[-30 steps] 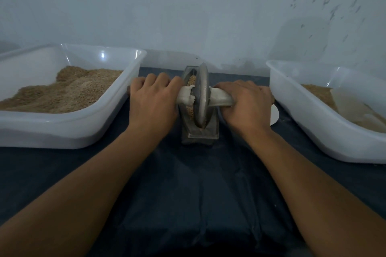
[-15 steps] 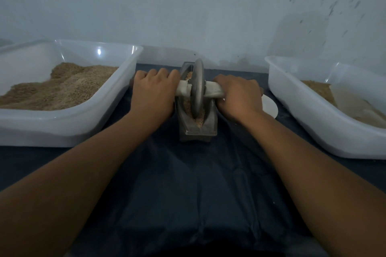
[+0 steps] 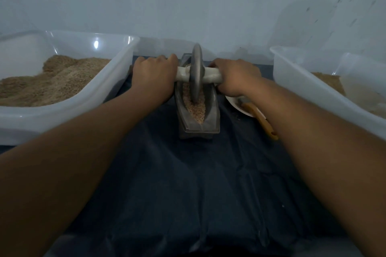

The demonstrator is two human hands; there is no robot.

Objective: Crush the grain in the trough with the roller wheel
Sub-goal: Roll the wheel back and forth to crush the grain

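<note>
The trough (image 3: 198, 110) runs lengthwise away from the person, between the left hand (image 3: 154, 75) and right hand (image 3: 236, 78). Each grasps the axle of the upright roller wheel (image 3: 196, 73), now farther along the grain (image 3: 195, 108) than a second ago.

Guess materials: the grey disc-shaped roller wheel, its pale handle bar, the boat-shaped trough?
Grey disc-shaped roller wheel: looks like cast metal, dull matte grey, no shine. Pale handle bar: off-white and smooth, perhaps wood or wrapped; unclear. The left hand and right hand cover its ends. Boat-shaped trough: same dull grey, thick walls, likely cast metal.
</note>
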